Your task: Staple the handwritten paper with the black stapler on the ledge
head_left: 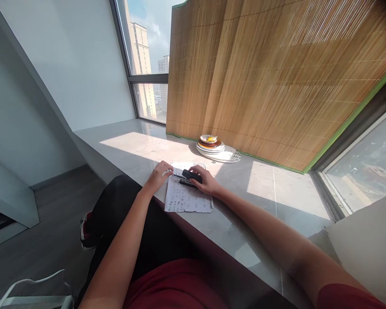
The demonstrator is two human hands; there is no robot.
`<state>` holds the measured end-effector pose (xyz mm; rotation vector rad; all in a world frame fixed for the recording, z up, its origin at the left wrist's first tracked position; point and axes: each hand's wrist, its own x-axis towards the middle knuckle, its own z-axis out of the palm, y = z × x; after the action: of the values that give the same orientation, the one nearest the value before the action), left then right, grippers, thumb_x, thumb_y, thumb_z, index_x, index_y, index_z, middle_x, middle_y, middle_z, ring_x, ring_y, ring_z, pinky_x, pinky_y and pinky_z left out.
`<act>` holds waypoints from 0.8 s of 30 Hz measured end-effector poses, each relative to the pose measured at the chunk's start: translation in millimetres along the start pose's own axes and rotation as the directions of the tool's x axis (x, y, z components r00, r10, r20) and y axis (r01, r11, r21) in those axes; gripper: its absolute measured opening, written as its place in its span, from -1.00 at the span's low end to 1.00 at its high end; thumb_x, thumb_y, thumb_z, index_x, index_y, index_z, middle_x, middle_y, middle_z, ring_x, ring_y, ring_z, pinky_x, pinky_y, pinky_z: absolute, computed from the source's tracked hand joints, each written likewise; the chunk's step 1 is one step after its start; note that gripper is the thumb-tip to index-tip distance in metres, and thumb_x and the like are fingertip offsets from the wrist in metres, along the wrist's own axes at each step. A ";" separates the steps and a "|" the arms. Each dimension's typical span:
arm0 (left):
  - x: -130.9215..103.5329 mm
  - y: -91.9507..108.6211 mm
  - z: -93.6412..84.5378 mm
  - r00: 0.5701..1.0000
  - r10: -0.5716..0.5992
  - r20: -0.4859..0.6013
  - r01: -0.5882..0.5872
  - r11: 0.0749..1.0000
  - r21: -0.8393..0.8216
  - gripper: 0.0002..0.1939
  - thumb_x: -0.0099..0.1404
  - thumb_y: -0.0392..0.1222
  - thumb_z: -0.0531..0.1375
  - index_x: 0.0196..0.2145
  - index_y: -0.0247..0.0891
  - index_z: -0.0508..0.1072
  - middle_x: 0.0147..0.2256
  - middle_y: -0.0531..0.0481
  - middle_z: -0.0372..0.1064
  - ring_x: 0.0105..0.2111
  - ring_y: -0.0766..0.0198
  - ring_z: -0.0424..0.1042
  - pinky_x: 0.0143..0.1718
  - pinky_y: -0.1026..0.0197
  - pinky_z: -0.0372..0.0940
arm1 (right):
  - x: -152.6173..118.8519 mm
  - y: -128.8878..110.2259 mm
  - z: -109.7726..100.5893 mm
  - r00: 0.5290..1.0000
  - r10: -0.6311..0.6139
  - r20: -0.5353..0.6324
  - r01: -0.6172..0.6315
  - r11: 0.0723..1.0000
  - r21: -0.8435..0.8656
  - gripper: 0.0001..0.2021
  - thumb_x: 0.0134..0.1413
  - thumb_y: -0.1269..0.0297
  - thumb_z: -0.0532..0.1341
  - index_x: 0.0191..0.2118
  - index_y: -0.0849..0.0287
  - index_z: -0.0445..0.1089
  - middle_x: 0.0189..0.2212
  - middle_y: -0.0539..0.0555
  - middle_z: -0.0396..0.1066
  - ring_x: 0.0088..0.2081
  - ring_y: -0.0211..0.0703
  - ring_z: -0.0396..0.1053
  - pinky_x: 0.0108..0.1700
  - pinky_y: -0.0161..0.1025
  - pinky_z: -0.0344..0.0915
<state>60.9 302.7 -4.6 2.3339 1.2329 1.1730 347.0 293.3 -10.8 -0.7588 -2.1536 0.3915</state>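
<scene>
Dark red shirt cloth (170, 287) lies nearest, with black trousers (117, 206) beyond it to the left. The two hands are apart, either side of a black stapler (192, 175) over a handwritten sheet of paper (189, 201). The right hand (207, 181) is closed around its right end, probably to steady it while leaving the left end accessible; its top stands raised off the base. At that end, the left hand (157, 177) has thumb and forefinger drawn close by a thin protruding part; whether they grip it, I cannot tell.

The left forearm slants up and away from the near side, wrist bent towards the stapler; the right reaches in low from the near right, palm turned left.

Farther off on the pale ledge (125, 139), plates (209, 144) are stacked with a smaller dish uppermost, presumably for balance. Behind them hangs a bamboo blind (260, 86), with a window (152, 101) at far left.
</scene>
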 end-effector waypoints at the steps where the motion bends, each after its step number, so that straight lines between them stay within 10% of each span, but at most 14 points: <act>1: -0.4 0.2 -0.2 1.000 0.005 -0.003 -0.005 1.000 -0.006 -0.88 0.49 -0.15 0.19 -0.17 -0.16 0.52 -0.12 -0.10 0.44 -0.10 0.09 0.45 -0.08 0.10 0.35 | 0.0 0.0 -0.1 1.000 0.001 0.001 -0.001 1.000 -0.001 -0.71 0.31 0.20 0.23 0.10 0.11 0.38 -0.05 0.15 0.49 -0.08 0.00 0.43 -0.01 -0.06 0.39; 24: 1.1 -13.3 3.4 0.986 0.164 0.027 -0.162 0.985 -0.052 -0.83 0.48 -0.21 0.22 -0.03 -0.16 0.58 -0.08 -0.08 0.52 -0.10 0.12 0.51 -0.05 0.08 0.44 | 1.1 4.6 1.3 1.000 -0.027 0.002 0.027 0.998 0.049 -0.72 0.31 0.22 0.24 0.09 0.10 0.35 -0.05 0.16 0.46 -0.08 0.02 0.41 0.00 -0.04 0.37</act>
<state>56.1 312.1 -13.4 2.4447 1.0067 1.1972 347.3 297.5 -13.2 -0.7016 -2.1465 0.4297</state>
